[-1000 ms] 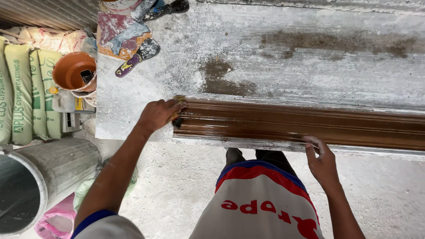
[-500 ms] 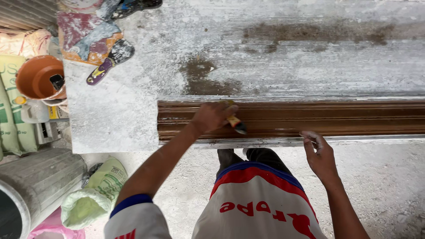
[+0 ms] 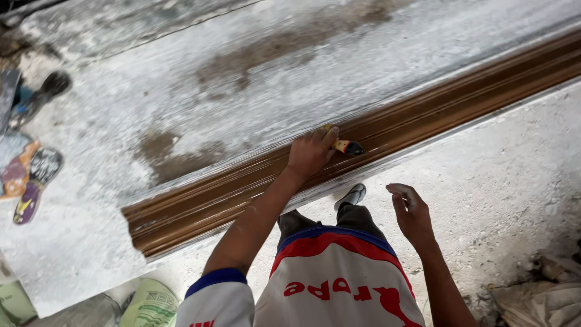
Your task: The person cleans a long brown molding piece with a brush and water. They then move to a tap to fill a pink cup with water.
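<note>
head view looks down on a long brown moulding (image 3: 387,124) lying slantwise along the near edge of a dusty grey bench (image 3: 254,72), glossy and ridged along its length. left hand (image 3: 310,152) rests on the moulding about midway, fingers (image 3: 330,138) clenched round a small brush (image 3: 346,146) with a yellow handle (its dark bristles touch the brown surface), while the right hand (image 3: 413,213) hangs free just off the bench edge over the pale floor (image 3: 502,181), fingers released and loosely curled, holding nothing. worn sandals (image 3: 36,175) lie at the far left.

Left hand (image 3: 310,152) clenched, right hand (image 3: 413,212) loose.
</note>
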